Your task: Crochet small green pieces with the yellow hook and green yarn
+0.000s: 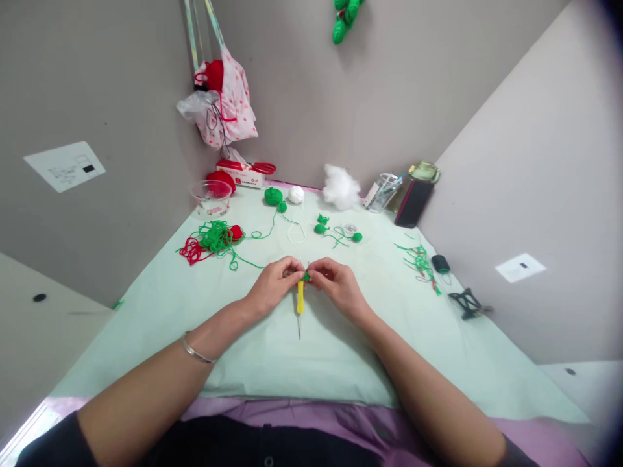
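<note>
Both hands meet over the middle of the table. My left hand is closed, pinching a small green crochet piece between thumb and fingers. From the other side, my right hand pinches at the same piece, its fingertips almost touching the left ones. A yellow-handled crochet hook points down between the hands, its metal end toward me. The fingers hide most of the green piece and the hook's upper end. Green yarn runs from near my left hand toward a tangle of green yarn.
Red yarn lies by the tangle, near a clear plastic tub. Farther back are a green yarn ball, white stuffing, a cup of tools and a dark phone. Yarn scraps and black thread lie right.
</note>
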The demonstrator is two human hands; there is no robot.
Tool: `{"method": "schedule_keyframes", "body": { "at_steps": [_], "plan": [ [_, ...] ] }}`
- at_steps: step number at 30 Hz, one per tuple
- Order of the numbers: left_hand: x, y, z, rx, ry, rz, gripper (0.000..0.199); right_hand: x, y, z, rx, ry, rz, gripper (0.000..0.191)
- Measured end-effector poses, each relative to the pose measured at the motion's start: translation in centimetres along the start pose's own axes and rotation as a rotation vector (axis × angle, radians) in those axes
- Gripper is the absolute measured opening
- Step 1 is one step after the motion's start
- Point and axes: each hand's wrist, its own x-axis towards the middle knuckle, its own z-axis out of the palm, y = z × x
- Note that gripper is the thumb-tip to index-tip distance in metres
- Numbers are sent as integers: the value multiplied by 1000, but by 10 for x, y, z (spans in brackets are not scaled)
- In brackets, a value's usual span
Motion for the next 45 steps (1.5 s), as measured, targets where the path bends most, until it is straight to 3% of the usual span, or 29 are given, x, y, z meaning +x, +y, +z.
{"method": "schedule_keyframes", "body": {
  "at_steps": [8,13,25,30,35,45],
  "plan": [
    [-2,2,2,11,-21,69,18,5,-5,-8,288,-147,247,40],
    [-2,1,3,-21,-35,77,21,5,-4,-8,370,-161,297,47],
    [-3,4,2,-8,28,67,17,-2,-14,3,226,-65,94,38],
    [0,-2,0,-61,-12,-1,23,-4,-9,6,132,-12,26,23],
    [3,-4,-2,-110,-51,-54,30,-4,-1,4,74,13,-17,21],
    [3,-4,0,-117,10,-34,24,-8,-2,5,-79,62,-109,12]
  ]
}}
